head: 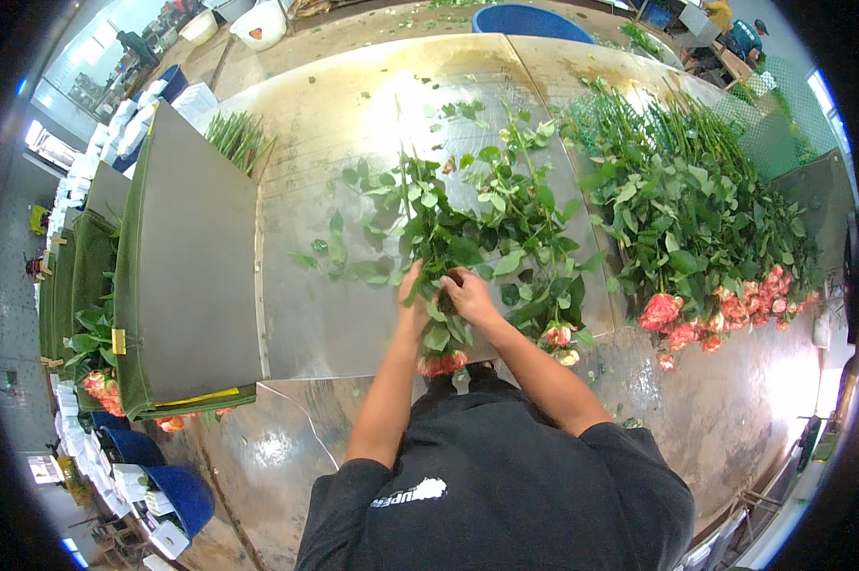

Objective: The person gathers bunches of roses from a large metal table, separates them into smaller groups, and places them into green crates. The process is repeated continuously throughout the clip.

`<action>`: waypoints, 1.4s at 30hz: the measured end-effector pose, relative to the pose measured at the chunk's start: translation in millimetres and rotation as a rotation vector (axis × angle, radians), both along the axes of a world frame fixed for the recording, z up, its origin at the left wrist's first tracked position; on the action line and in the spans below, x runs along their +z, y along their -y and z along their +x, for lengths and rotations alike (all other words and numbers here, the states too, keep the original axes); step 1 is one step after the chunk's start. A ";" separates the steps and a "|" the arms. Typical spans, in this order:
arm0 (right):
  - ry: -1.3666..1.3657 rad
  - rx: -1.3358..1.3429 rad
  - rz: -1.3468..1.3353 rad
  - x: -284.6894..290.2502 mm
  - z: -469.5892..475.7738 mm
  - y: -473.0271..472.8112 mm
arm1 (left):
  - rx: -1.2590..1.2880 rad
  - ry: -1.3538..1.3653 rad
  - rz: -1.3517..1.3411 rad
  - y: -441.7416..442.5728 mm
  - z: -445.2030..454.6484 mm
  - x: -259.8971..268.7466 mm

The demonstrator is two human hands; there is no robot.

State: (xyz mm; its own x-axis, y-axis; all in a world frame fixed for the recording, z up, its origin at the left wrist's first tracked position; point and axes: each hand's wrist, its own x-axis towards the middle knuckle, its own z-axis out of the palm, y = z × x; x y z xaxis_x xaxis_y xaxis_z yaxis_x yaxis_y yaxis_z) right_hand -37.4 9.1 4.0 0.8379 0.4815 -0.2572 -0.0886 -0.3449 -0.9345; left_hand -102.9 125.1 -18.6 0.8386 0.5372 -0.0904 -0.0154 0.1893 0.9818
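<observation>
Pink-red roses with leafy stems lie before me on a metal table, their blooms towards my body. My left hand is around the left side of this foliage near the blooms. On its right side, my right hand has its thumb and fingers closed on the leafy stems. Leaves hide parts of both hands' fingers. Just to the right lie more rose stems, with a pink-and-cream bloom and a paler one at the near edge.
A large pile of roses lies at the right beside green netting. At the left stands a grey panel with green cloth edges; cut stems show behind it. A blue tub stands beyond the table. Another person is at the far right.
</observation>
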 end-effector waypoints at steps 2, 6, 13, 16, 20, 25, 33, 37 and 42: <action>-0.076 -0.022 0.081 1.5 -3.5 -0.3 | -0.100 0.097 0.114 -11.1 -6.4 -18.6; -0.295 0.051 0.177 9.6 -2.3 2.5 | -0.194 0.062 0.148 -15.9 -8.7 -13.0; -0.582 -0.010 0.311 27.3 -6.2 1.5 | -0.255 -0.144 -0.028 -17.0 -14.5 48.3; -0.611 0.007 0.309 27.0 -0.5 3.8 | -0.259 -0.003 -0.058 -19.8 -10.9 32.6; -0.587 -0.022 0.297 36.9 -1.7 3.2 | -0.273 0.110 -0.148 -26.4 -14.2 23.8; -0.078 -0.036 0.147 45.5 13.5 47.5 | -0.308 0.115 -0.256 -32.3 -17.9 42.6; 0.349 -0.049 -0.619 68.5 72.9 154.1 | -0.234 0.033 0.086 -40.5 -23.8 69.8; 0.467 -0.110 -0.554 23.8 62.9 147.2 | -0.265 0.351 -0.083 -76.0 -27.2 95.5; 0.566 -0.030 -0.392 5.2 58.9 103.4 | -0.311 0.526 -0.192 -111.1 -100.1 162.5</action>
State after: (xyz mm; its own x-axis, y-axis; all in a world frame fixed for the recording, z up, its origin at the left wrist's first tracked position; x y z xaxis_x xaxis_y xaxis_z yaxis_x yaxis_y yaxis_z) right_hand 21.5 -94.3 9.2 0.9061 0.4165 0.0740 0.3616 -0.6720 -0.6463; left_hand -203.1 236.3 143.8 0.9111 0.2770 0.3053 -0.4021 0.4340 0.8062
